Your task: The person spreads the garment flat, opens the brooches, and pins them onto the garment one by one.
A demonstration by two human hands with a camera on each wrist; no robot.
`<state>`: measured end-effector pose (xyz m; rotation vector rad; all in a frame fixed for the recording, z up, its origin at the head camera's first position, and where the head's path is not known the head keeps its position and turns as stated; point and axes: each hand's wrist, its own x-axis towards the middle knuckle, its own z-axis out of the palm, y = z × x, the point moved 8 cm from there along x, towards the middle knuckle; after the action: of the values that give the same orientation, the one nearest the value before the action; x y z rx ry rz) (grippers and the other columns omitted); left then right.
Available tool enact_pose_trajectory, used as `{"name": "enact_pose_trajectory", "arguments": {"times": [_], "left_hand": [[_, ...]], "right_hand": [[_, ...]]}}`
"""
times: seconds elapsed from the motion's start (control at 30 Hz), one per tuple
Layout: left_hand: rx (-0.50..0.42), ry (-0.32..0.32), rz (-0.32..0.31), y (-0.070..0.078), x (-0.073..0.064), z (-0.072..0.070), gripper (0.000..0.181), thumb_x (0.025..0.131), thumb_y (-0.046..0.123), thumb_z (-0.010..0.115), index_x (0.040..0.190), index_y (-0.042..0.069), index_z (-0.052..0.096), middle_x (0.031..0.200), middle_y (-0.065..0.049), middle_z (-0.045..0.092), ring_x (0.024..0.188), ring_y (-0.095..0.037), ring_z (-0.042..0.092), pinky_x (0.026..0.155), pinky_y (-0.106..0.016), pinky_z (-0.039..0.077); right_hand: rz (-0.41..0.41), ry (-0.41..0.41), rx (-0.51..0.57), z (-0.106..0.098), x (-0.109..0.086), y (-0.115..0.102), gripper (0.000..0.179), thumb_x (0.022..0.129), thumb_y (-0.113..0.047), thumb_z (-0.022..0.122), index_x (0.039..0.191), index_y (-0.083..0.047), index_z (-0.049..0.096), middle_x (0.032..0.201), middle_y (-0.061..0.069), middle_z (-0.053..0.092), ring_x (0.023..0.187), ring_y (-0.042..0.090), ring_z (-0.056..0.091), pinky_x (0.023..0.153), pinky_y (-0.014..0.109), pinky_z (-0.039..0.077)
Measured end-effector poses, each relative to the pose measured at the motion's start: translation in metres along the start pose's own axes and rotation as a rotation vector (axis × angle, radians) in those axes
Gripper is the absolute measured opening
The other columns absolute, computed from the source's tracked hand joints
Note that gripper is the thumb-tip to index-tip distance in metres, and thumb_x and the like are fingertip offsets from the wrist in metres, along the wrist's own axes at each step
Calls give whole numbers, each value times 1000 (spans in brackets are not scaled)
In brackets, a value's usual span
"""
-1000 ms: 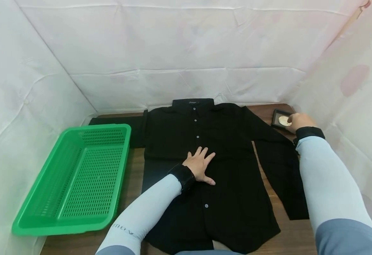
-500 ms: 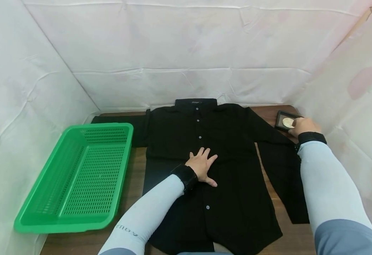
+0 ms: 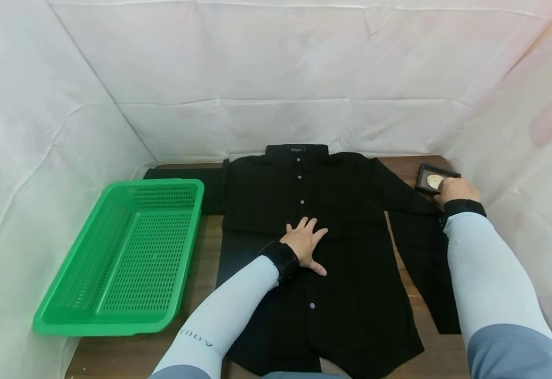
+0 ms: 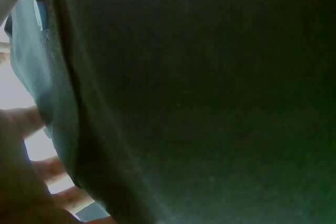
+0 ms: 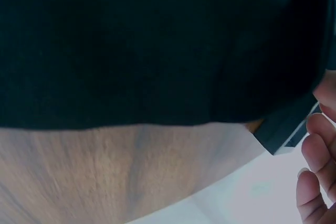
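A black long-sleeved button shirt (image 3: pixel 347 263) lies spread flat, collar away from me. My left hand (image 3: pixel 303 243) rests on its front, fingers spread; the left wrist view shows mostly dark cloth with some fingers (image 4: pixel 50 169) at its edge. Past the shirt's right shoulder sits a small black box (image 3: pixel 425 172) with a round cream-gold, coin-like disc (image 3: pixel 434 182) in it. My right hand (image 3: pixel 460 192) grips the box's near right side with curled fingers and partly covers the disc. The right wrist view shows the box's corner (image 5: pixel 278 135) beside those fingers (image 5: pixel 315 153).
A green plastic basket (image 3: pixel 191 252) stands at the left, partly over the shirt's other sleeve (image 3: pixel 181 173). The shirt's right sleeve (image 3: pixel 427 263) runs under my right forearm. Brown wooden table (image 3: pixel 124 355) shows around the shirt. White cloth walls (image 3: pixel 276 63) enclose three sides.
The head view has turned slightly left, so everything sits farther right. My right hand has shifted a little along the box, which appears slightly turned. My left hand stays on the shirt.
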<state>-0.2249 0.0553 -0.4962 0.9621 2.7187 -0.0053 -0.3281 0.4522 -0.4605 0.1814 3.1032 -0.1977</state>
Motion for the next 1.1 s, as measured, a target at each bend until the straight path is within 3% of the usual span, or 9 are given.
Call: {"name": "enact_pose_trajectory", "arguments": {"times": [0.5, 0.8, 1.1], "left_hand": [[6, -21, -4, 1, -3, -5, 116, 58, 82, 66, 153, 27, 27, 157, -11, 20, 142, -32, 19, 100, -64, 33], [20, -39, -11, 2, -2, 0, 117, 58, 83, 64, 153, 27, 25, 158, -10, 18, 143, -31, 18, 101, -63, 32], [-8, -10, 2, 2, -4, -5, 116, 59, 80, 67, 152, 25, 27, 157, -12, 21, 142, -33, 20, 101, -65, 32]], "right_hand": [[-11, 24, 21, 8, 3, 3, 16, 81, -3, 65, 92, 7, 69, 96, 34, 63, 81, 49, 58, 65, 61, 46], [-10, 24, 38, 8, -4, 2, 18, 81, -2, 64, 96, 7, 69, 102, 35, 61, 84, 50, 57, 67, 61, 45], [-17, 51, 51, 6, -1, 2, 19, 80, -2, 64, 97, 5, 68, 102, 34, 61, 86, 50, 56, 66, 62, 44]]}}
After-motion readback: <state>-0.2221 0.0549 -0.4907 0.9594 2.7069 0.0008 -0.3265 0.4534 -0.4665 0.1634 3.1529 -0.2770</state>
